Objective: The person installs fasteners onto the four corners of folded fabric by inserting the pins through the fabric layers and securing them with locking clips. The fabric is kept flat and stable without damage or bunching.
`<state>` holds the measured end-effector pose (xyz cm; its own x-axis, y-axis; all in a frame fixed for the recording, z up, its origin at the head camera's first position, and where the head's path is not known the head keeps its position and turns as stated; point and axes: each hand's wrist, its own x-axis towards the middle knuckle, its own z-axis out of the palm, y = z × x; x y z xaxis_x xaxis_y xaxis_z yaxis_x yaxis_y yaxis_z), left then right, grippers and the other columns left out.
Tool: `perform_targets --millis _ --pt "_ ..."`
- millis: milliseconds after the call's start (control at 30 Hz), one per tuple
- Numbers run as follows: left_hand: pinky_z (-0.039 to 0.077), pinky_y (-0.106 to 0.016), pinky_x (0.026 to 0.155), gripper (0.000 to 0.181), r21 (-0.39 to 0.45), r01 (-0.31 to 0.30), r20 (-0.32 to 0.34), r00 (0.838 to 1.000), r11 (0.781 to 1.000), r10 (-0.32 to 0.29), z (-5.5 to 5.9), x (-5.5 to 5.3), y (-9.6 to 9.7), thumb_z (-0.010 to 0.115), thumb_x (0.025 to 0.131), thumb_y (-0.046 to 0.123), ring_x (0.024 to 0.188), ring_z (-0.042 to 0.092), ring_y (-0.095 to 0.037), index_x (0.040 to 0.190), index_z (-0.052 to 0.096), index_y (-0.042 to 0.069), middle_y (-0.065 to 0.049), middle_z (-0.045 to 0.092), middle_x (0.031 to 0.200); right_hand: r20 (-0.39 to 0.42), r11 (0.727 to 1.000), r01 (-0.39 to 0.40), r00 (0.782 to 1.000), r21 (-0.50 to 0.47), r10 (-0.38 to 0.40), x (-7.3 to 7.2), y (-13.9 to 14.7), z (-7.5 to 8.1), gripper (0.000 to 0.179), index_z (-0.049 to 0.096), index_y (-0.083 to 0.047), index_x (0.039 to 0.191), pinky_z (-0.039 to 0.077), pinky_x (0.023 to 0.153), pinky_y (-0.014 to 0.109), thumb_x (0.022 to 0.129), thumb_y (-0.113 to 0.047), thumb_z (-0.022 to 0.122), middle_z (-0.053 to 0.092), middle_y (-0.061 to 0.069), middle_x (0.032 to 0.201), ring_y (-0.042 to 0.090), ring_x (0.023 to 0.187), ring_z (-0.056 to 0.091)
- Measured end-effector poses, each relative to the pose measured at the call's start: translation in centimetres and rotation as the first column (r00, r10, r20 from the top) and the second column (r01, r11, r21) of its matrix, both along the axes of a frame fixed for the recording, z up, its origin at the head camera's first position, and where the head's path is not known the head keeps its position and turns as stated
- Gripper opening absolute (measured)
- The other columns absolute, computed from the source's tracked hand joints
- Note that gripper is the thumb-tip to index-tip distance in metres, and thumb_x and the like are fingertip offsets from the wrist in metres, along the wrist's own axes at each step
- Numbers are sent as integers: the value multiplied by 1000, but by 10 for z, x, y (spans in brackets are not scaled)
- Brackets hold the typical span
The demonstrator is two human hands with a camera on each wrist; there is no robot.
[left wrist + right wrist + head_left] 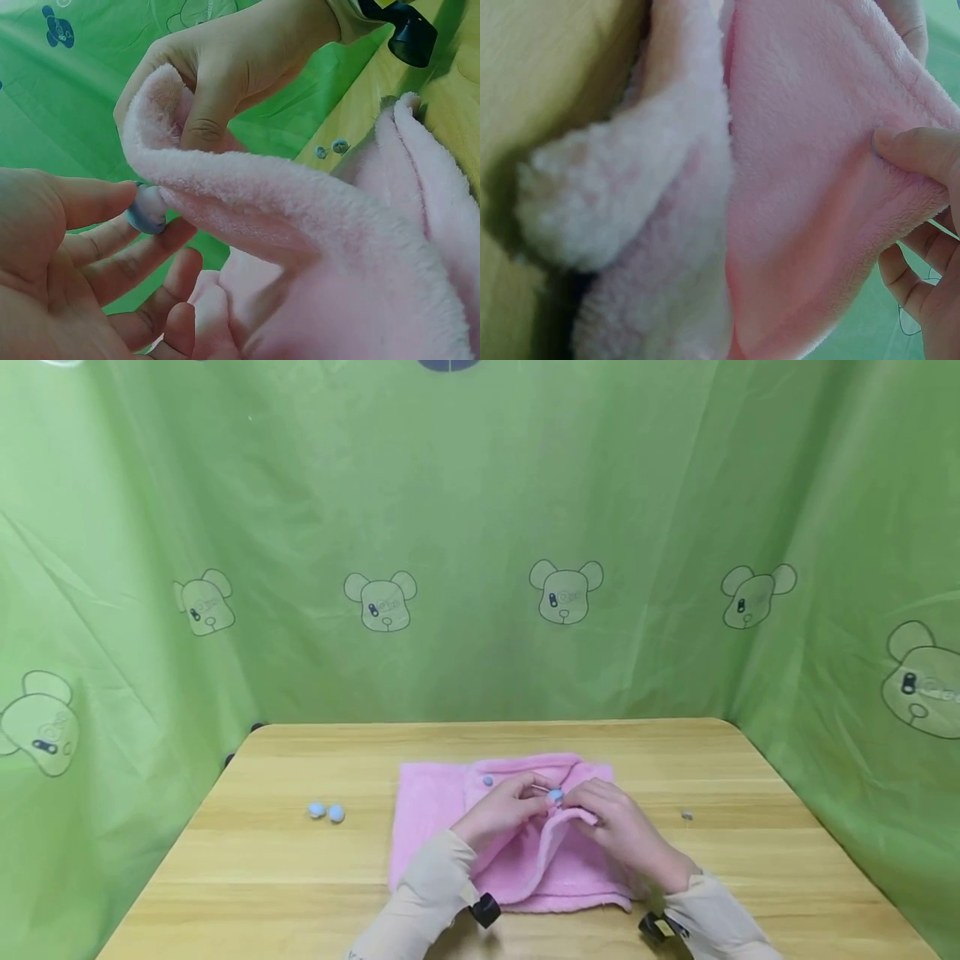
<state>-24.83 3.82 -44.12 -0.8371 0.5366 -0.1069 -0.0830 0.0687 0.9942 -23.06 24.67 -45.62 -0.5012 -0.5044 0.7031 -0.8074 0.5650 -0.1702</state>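
Note:
A pink fleece cloth (435,793), folded in layers, lies on the table with its near edge lifted between both hands. My left hand (498,814) pinches a blue round button (555,796) between thumb and fingers, right against the raised edge. Seen from the left wrist, the button (148,208) shows a blue rim and a pale inner side. My right hand (618,827) grips the fleece edge just to the right. In the right wrist view the thumb of the right hand (930,161) presses on the fleece, with the fingers behind it. Another blue button (487,781) sits on the cloth.
Two blue round pieces (327,812) lie on the wooden table (247,860) left of the cloth. A tiny grey piece (687,815) is on the right. A green curtain (480,677) with bear-head prints encloses the table at back and sides.

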Motion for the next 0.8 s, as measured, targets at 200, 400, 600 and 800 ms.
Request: perform_targets --millis 200,400,600,800 --pt "48 -38 94 29 -1 -58 -73 996 998 57 10 1 -7 62 94 22 105 59 -25 123 60 18 -4 63 112 11 1000 0 1000 -2 0 0 0 2 27 71 -13 95 46 92 11 70 -6 78 72 -4 95 12 90 64" --pt "51 -32 88 34 -180 -168 -400 913 969 83 23 -2 -18 62 94 25 101 62 -20 124 59 10 -8 67 115 29 1000 6 1000 0 -6 1 1 3 27 72 -12 97 45 95 13 72 -5 77 72 -2 98 15 94 66" --pt "49 -21 77 32 -249 -133 -448 894 959 8 27 9 -14 71 88 26 91 59 -12 114 62 10 -6 67 105 22 1000 21 1000 -3 -21 2 1 5 26 72 -12 95 48 92 17 70 -7 79 72 -3 97 16 93 66" --pt "46 -16 70 25 -376 -144 -556 825 915 -99 26 22 -2 76 83 27 77 55 -3 101 64 16 3 67 91 -9 1000 22 1000 -13 -22 3 0 6 30 72 -15 94 53 84 21 68 -4 79 71 -5 92 12 87 64"
